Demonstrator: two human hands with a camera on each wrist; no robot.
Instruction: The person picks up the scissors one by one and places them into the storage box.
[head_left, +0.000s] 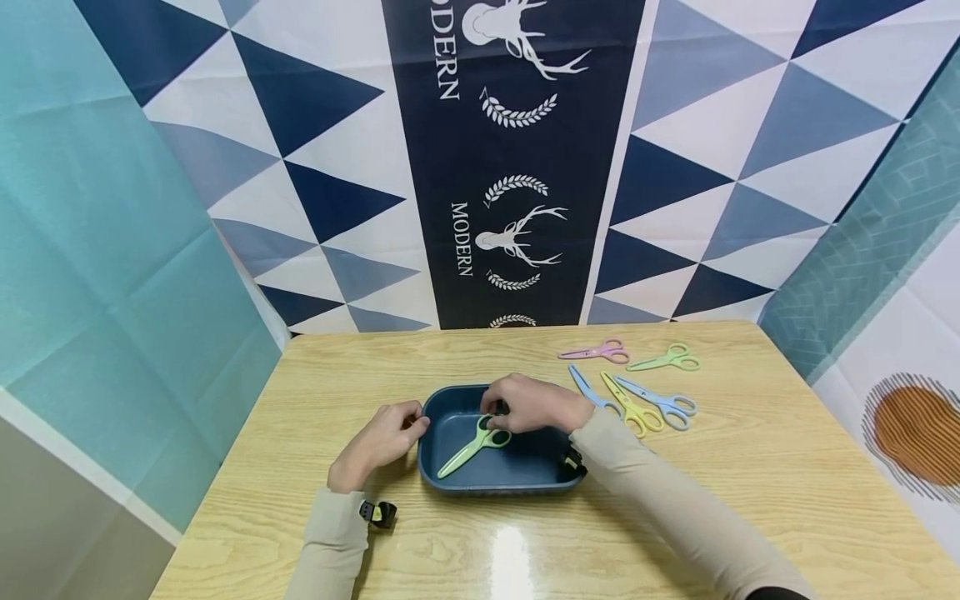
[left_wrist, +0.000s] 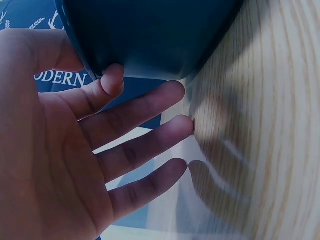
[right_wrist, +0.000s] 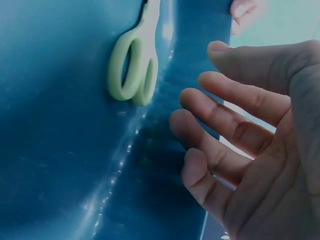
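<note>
A dark blue rectangular tray [head_left: 498, 490] sits on the wooden table. Inside it lies a pair of light green scissors [head_left: 467, 454], blades toward the front left. My left hand [head_left: 384, 437] pinches the tray's left rim between thumb and index finger, while the other fingers extend below, as the left wrist view shows. Over the tray's back side hovers my right hand [head_left: 536, 404], near the scissors' handles. In the right wrist view, the fingers of this hand [right_wrist: 250, 135] are loosely bent and hold nothing, apart from the green handle loops [right_wrist: 116, 75].
Right of the tray, behind the right forearm, lie pink scissors [head_left: 581, 355], another green pair [head_left: 651, 363], a yellow pair [head_left: 625, 402] and two blue pairs [head_left: 581, 382]. A patterned cloth [head_left: 517, 167] hangs behind the table [head_left: 360, 358].
</note>
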